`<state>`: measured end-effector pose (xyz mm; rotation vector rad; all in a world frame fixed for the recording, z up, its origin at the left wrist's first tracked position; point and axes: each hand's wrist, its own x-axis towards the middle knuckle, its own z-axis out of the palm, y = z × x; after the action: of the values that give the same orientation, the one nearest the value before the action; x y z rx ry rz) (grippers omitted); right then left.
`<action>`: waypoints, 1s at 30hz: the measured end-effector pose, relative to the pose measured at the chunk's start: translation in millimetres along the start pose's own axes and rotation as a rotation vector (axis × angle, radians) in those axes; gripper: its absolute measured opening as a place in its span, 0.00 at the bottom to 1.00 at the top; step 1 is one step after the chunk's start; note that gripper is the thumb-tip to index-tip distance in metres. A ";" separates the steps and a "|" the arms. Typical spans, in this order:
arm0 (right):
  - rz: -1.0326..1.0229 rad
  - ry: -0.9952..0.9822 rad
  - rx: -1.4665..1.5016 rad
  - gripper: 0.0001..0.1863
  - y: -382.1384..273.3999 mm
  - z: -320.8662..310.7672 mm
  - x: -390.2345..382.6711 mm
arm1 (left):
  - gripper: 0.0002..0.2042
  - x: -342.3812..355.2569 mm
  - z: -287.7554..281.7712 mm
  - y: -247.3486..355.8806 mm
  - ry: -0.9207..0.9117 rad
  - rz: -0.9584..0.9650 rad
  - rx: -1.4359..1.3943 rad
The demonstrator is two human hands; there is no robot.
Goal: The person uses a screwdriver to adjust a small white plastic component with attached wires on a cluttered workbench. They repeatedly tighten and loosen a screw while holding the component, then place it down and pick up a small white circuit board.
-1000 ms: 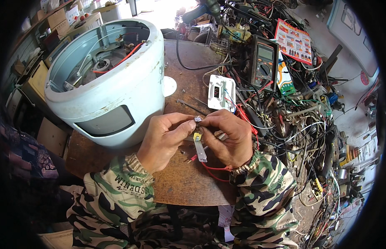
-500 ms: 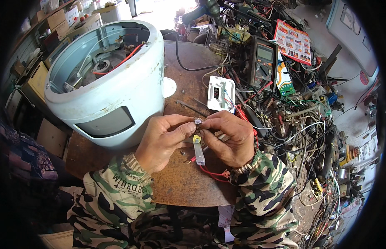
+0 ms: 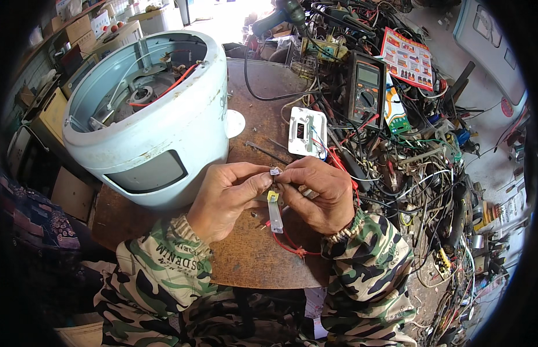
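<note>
My left hand [image 3: 222, 196] and my right hand [image 3: 320, 194] meet above the wooden table. Their fingertips pinch a small whitish part [image 3: 274, 172] between them, too small to name exactly. Just below it hangs a translucent plastic strip [image 3: 275, 217] with a yellow end piece [image 3: 273, 197]; how it is held is hidden by my fingers. A red test lead [image 3: 292, 249] lies on the table under the strip. To the left of my hands stands a light-blue round appliance housing [image 3: 205, 110], open at the top, with wires inside.
Beyond my right hand lies a white plastic panel [image 3: 307, 132] with thin wires. A multimeter [image 3: 368, 87] rests on a heap of cables and tools filling the right side. A power drill [image 3: 277, 20] sits at the back. A thin rod [image 3: 266, 151] lies on the table [image 3: 245, 263].
The strip's lower end has swung slightly, and the red lead beneath it has shifted left. My hands keep nearly the same place and pinch.
</note>
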<state>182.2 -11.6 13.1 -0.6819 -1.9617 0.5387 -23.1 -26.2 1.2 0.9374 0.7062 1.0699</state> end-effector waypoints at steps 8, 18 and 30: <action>-0.010 0.009 -0.033 0.10 -1.8 -0.7 -0.8 | 0.13 -0.5 7.1 2.7 0.015 0.037 0.053; -0.058 0.012 -0.099 0.11 -1.1 2.1 -1.6 | 0.14 -2.2 4.9 4.2 0.039 0.041 0.155; -0.059 0.006 -0.106 0.11 -2.4 1.9 -1.3 | 0.12 -2.5 7.7 4.0 0.060 0.024 0.127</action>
<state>180.4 -14.4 12.9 -0.6883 -2.0089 0.3989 -19.1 -30.1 8.3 1.0280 0.8218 1.0875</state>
